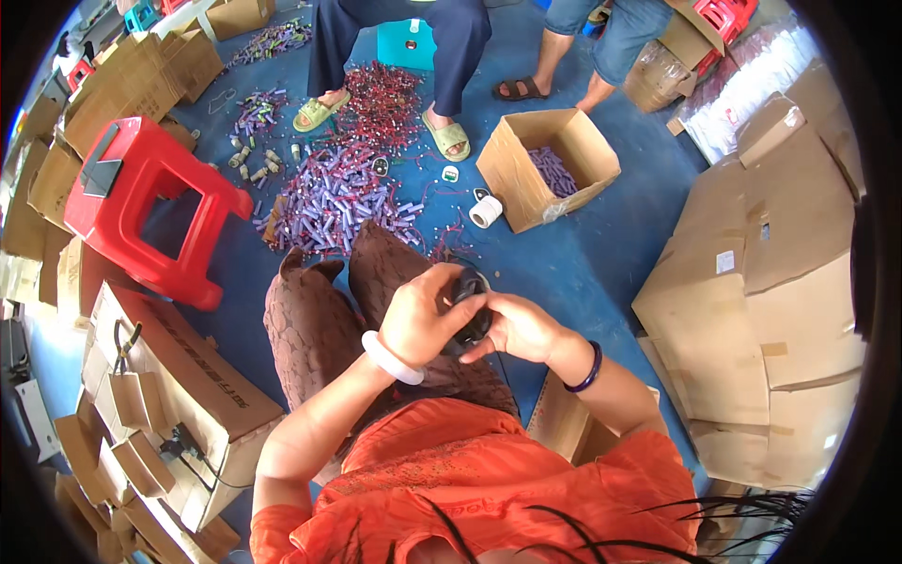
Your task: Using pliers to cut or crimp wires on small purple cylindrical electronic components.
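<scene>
Above my lap, both hands close around a rounded black object (473,320), whose exact kind I cannot make out. My left hand (426,315), with a pale bangle at its wrist, wraps it from the left. From the other side my right hand (519,328), dark bracelet at the wrist, presses its thumb and fingers against it. The fingers cover much of the object. On the blue floor beyond my knees lies a heap of purple cylindrical cells (329,202) with red wires among them.
An open cardboard box (512,183) holding purple cells stands ahead, beside a white roll (486,211). To the left is a red plastic stool (141,202), with a long carton (178,376) nearer me. Large cartons (752,282) stack up at right. Two people's legs (460,56) are opposite.
</scene>
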